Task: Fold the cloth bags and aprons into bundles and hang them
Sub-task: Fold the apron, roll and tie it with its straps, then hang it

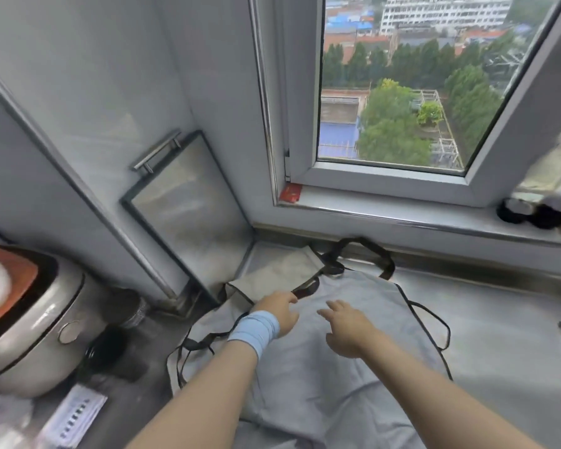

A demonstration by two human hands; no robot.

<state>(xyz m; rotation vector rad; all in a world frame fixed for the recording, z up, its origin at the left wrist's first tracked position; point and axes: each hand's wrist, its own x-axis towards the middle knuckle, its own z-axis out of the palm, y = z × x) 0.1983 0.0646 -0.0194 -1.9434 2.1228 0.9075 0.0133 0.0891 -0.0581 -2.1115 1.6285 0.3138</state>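
The pale apron lies spread flat on the surface under the window, with a cloth bag at its far-left corner; the left hand reaches loose-fingered toward a dark strap while the right hand is splayed over the fabric, probably to smooth it for folding.

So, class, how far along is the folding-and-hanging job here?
Done: nothing visible, with no bundle made and nothing hung. In hand: the apron lies spread flat on the counter, the left hand at its top edge by the cloth bag, the right hand open over it. Left: fold both, then hang them.
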